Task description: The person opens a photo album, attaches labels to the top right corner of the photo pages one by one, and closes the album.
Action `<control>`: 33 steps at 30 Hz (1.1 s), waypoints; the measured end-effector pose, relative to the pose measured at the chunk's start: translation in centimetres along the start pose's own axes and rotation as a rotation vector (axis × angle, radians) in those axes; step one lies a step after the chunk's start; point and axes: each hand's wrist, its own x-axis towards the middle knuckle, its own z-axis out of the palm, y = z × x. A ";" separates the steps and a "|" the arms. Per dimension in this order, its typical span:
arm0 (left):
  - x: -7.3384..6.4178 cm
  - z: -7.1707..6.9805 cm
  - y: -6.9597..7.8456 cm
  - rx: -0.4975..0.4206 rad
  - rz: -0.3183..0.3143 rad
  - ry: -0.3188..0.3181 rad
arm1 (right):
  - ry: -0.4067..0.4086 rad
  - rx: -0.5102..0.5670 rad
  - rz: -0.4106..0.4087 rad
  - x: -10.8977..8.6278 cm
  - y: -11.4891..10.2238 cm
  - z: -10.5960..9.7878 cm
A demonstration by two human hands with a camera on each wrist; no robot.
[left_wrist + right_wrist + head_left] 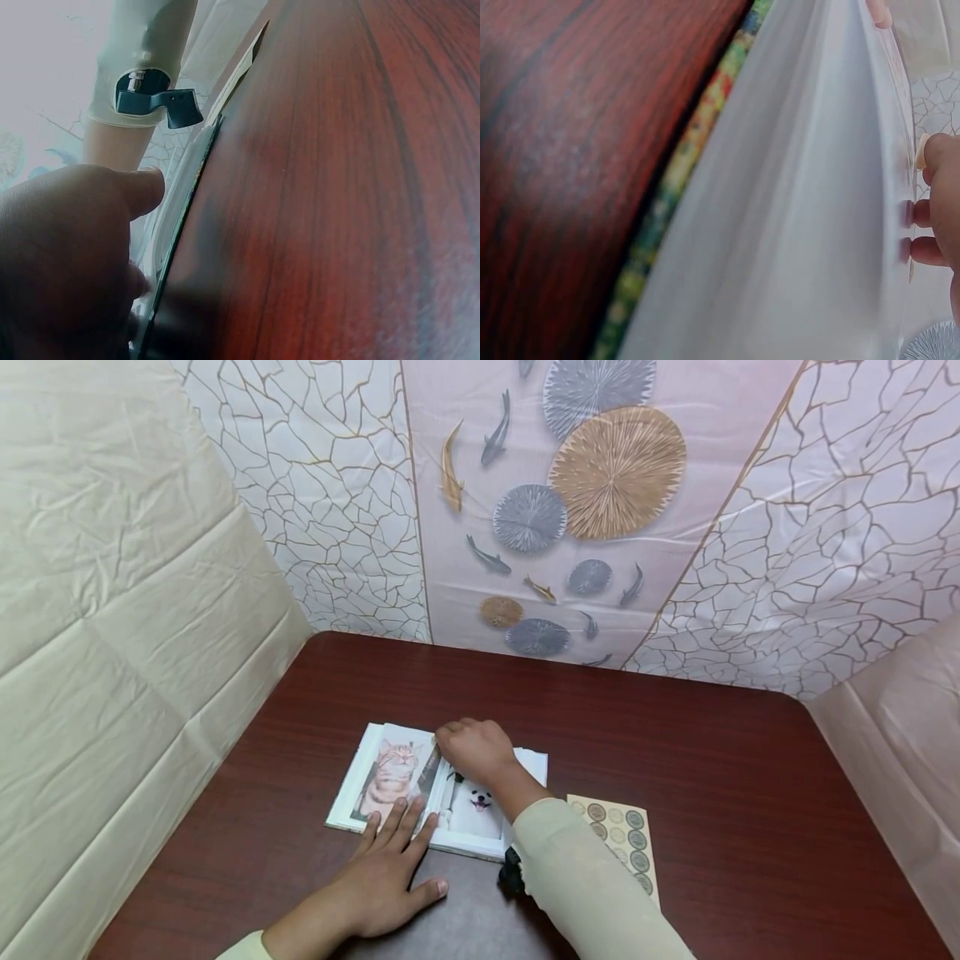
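Observation:
A photo album (344,806) lies spread on the table, a cat picture (395,768) on its left page and a white dog picture (480,802) on its right. My left hand (386,877) rests with spread fingers on the lower edge of the left page. Near the top of the fold, my right hand (477,750) has its fingers curled, covering part of the pages. In the right wrist view it pinches a small beige sticker (921,152), and two fingers (924,251) touch the page. White page edges (795,195) fan above the colourful cover (679,172).
A beige sheet of round stickers (637,827) lies right of the album, partly under the right sleeve (585,885). A black wrist mount (512,872) sits at the right cuff. Patterned cloth (345,485) hangs behind the dark red table (712,760).

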 end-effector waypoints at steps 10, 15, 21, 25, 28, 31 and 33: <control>0.0 -0.1 0.1 -0.014 -0.003 -0.013 | -0.025 -0.023 -0.007 0.0 -0.2 -0.1; 0.0 -0.1 0.1 -0.010 -0.004 -0.010 | -0.017 -0.059 -0.017 0.1 -0.2 -0.1; 0.0 -0.2 0.1 -0.017 -0.006 -0.015 | -0.046 -0.099 -0.022 0.1 -0.4 0.0; 0.0 -0.2 0.1 -0.018 -0.005 -0.012 | -0.049 -0.114 -0.031 0.1 -0.5 0.0; 0.0 -0.1 0.1 -0.018 -0.005 -0.012 | -0.042 -0.118 -0.038 0.0 -0.5 0.0; 0.0 -0.1 0.1 -0.017 -0.005 -0.012 | -0.045 -0.119 -0.039 0.0 -0.6 0.0; 0.0 -0.1 0.1 -0.022 -0.006 -0.013 | -0.049 -0.120 -0.041 0.0 -0.6 0.0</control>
